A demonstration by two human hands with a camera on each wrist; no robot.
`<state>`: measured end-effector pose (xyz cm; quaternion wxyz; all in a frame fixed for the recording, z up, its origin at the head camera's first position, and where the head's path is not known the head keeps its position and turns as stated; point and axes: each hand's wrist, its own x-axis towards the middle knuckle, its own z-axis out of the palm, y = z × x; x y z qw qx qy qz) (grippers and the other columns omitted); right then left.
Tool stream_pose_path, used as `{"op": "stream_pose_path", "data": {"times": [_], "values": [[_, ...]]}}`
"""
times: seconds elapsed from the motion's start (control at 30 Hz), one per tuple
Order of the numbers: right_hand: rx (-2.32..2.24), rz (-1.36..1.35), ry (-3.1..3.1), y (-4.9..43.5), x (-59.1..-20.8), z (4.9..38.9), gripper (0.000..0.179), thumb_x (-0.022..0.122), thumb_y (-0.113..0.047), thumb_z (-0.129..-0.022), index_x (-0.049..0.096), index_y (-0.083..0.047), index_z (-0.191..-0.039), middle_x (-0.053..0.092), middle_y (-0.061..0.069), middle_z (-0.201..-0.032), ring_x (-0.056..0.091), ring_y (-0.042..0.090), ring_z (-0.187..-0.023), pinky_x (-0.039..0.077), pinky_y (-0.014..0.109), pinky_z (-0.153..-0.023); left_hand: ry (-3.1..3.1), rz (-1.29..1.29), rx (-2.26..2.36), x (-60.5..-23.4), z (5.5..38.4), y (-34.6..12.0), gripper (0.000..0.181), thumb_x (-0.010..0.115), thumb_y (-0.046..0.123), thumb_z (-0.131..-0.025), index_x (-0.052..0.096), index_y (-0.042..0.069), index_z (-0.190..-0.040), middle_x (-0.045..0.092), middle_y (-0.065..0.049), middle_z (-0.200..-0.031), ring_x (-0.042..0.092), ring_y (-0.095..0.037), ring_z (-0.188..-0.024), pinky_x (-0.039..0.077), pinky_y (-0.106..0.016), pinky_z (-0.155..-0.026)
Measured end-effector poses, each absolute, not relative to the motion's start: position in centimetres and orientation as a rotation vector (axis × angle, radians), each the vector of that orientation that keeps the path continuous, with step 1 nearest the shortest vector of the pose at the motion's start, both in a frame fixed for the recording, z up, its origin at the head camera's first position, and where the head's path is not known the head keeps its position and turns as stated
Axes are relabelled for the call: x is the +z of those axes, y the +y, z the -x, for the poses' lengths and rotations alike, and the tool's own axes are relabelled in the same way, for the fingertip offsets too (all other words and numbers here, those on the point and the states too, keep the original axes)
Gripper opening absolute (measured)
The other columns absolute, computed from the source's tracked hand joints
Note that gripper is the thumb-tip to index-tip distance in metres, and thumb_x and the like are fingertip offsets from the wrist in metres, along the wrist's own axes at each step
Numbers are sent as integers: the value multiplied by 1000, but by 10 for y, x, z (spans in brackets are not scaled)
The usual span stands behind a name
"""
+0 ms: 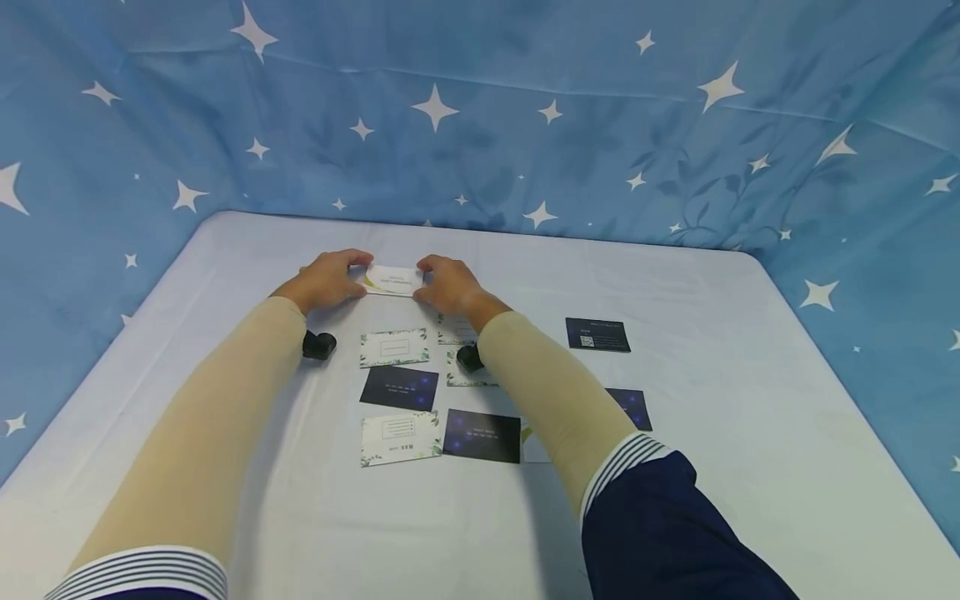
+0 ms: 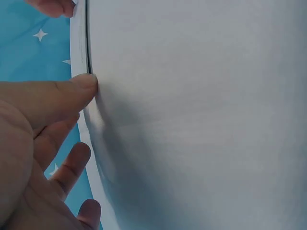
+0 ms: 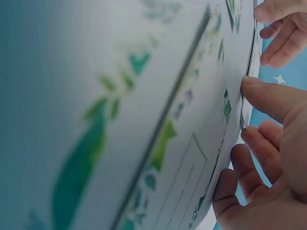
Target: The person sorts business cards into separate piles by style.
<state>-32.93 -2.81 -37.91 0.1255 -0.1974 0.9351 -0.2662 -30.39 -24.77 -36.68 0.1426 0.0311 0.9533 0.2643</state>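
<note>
A white business card [image 1: 393, 282] with a yellow curved accent is held by its two short ends near the table's far side. My left hand [image 1: 328, 279] pinches its left end between thumb and forefinger. At the opposite end, my right hand [image 1: 452, 287] pinches it the same way. The left wrist view shows the left thumb [image 2: 72, 96] on the card's thin edge, the other fingers spread apart. In the right wrist view, the right hand [image 3: 273, 158] has its thumb on the edge and a fingertip beneath. Whether the card touches the cloth cannot be told.
Nearer me lie leaf-bordered white cards [image 1: 393, 347] and dark blue cards [image 1: 400, 388] in rough rows. A black card [image 1: 597, 335] lies to the right, a dark blue one [image 1: 632, 408] partly behind my right forearm. Black wrist cameras [image 1: 318, 345] hang under both wrists. A starry blue curtain [image 1: 480, 125] borders the table.
</note>
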Motion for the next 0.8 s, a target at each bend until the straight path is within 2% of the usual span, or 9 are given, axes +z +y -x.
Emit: {"op": "stream_pose_path", "data": {"times": [0.53,0.7,0.8], "values": [[-717,603,2717,-31,-374,331,55,69,-27,-97,50,-13,-147,51,3,-147,40,22,-139,31,35,-111,2761,-61,760,-365,304,-250,60,63,11,-97,40,6,-152,36,-17,-157,20,-43,-146,4,-71,-109],[-761,582,2674,-29,-370,328,61,70,-29,-96,45,-13,-150,46,6,-152,37,24,-142,31,37,-112,2766,-33,793,-362,300,-248,65,65,12,-96,37,10,-155,31,-16,-160,19,-42,-147,4,-70,-110],[-827,554,2647,-23,-366,324,64,69,-32,-96,43,-15,-152,42,7,-155,35,25,-143,31,39,-112,2782,-42,842,-357,297,-247,68,66,17,-96,36,13,-156,32,-16,-159,22,-40,-147,3,-69,-110]]}}
